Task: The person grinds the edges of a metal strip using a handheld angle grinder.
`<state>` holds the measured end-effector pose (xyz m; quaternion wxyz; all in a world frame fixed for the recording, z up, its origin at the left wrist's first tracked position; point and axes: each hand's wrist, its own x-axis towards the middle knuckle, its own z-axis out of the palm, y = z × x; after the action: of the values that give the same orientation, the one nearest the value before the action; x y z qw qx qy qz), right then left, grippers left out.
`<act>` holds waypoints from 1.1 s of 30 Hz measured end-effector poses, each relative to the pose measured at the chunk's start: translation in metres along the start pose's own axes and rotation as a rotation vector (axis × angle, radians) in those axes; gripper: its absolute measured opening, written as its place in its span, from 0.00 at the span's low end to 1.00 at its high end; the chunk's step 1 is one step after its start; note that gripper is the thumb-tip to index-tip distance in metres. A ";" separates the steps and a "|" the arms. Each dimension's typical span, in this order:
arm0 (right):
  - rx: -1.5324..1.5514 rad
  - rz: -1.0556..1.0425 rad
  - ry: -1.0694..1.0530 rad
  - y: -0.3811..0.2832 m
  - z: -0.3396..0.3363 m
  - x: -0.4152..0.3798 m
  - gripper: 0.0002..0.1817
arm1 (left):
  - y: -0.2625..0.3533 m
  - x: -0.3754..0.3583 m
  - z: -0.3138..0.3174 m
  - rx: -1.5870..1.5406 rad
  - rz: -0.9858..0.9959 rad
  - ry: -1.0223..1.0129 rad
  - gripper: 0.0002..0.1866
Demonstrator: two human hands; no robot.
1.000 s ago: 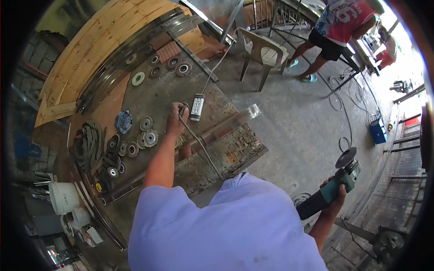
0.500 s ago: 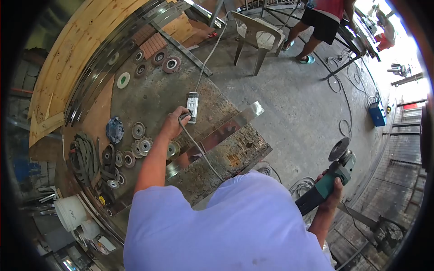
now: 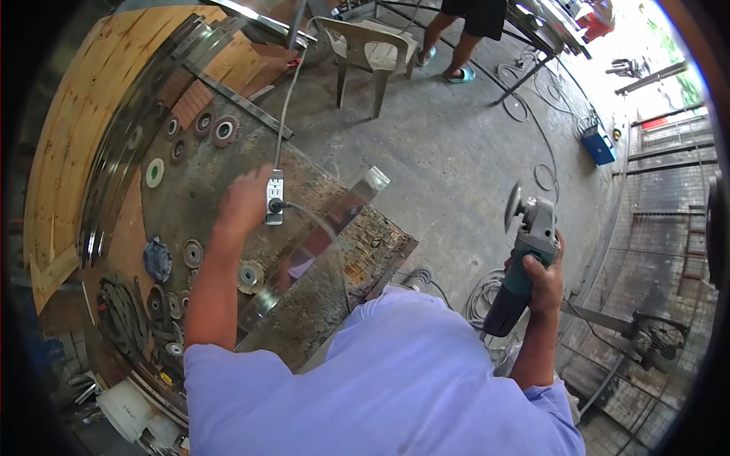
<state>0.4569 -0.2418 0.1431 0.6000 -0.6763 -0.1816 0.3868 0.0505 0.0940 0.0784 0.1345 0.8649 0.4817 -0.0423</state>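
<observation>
On the worn workbench (image 3: 319,169), a white power strip (image 3: 275,185) holds a black plug (image 3: 277,205) whose grey cord runs back toward my body. My left hand (image 3: 245,199) is right against the strip's left side, its fingers smeared by motion. My right hand (image 3: 544,281) grips a green and black angle grinder (image 3: 520,275) by its body, thumb across the side. The grinder's disc (image 3: 514,207) points up and away from me, over the floor. A shiny metal bar (image 3: 323,234) lies slantwise across the bench, its far end past the edge.
Abrasive wheels (image 3: 224,131), wire wheels (image 3: 251,277) and a coiled strap (image 3: 122,315) lie on the bench's left. Beyond it stand a plastic chair (image 3: 365,57) and a person (image 3: 462,53). Cables (image 3: 544,171) snake over the floor near a blue box (image 3: 598,145).
My left hand has come off the plug, which now sits in the strip, and shifted left. The grinder has turned more upright in my right hand. The whole view has swung rightward.
</observation>
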 end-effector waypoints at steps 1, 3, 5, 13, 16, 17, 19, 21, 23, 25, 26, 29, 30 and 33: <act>-0.022 -0.002 -0.004 -0.002 0.002 0.001 0.52 | 0.020 0.004 0.003 -0.128 0.129 0.081 0.21; -0.103 -0.007 -0.016 -0.002 0.006 0.002 0.55 | 0.075 0.006 0.020 -0.262 0.154 0.090 0.30; -0.218 -0.013 -0.025 0.004 0.012 0.001 0.56 | 0.128 0.002 0.054 -0.177 0.019 -0.019 0.33; -0.715 0.023 -0.160 0.009 0.042 -0.009 0.57 | 0.130 0.004 0.101 0.209 0.098 -0.111 0.32; -0.798 0.084 -0.224 0.009 0.062 -0.005 0.56 | 0.131 -0.008 0.086 0.155 0.174 -0.073 0.28; -0.809 0.109 -0.245 0.010 0.068 -0.003 0.56 | 0.136 -0.018 0.078 0.109 0.199 0.021 0.28; -0.880 0.097 -0.267 0.014 0.079 0.007 0.56 | 0.150 -0.037 0.056 -0.063 0.272 -0.027 0.27; -0.949 0.119 -0.278 0.013 0.096 0.016 0.55 | 0.162 -0.045 0.047 -0.418 0.346 -0.469 0.29; -0.976 0.098 -0.289 0.014 0.111 0.025 0.55 | 0.172 -0.054 0.075 -0.944 0.375 -0.834 0.34; -0.972 0.088 -0.273 0.020 0.123 0.031 0.56 | 0.187 -0.055 0.117 -1.373 0.359 -1.001 0.39; -0.995 0.125 -0.267 0.018 0.127 0.033 0.54 | 0.197 -0.047 0.125 -1.506 0.337 -1.110 0.40; -1.108 0.158 -0.231 0.017 0.143 0.032 0.52 | 0.219 -0.045 0.130 -1.952 0.108 -1.400 0.43; -1.132 0.125 -0.221 0.019 0.145 0.032 0.51 | 0.223 -0.043 0.131 -2.101 -0.007 -1.482 0.44; -1.192 0.074 -0.207 0.024 0.149 0.032 0.51 | 0.224 -0.037 0.148 -2.199 0.022 -1.534 0.43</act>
<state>0.3615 -0.1244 0.1138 0.0833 -0.8607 -0.4009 0.3026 0.2285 -0.0893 -0.0133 0.9900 0.0701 0.0619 -0.1057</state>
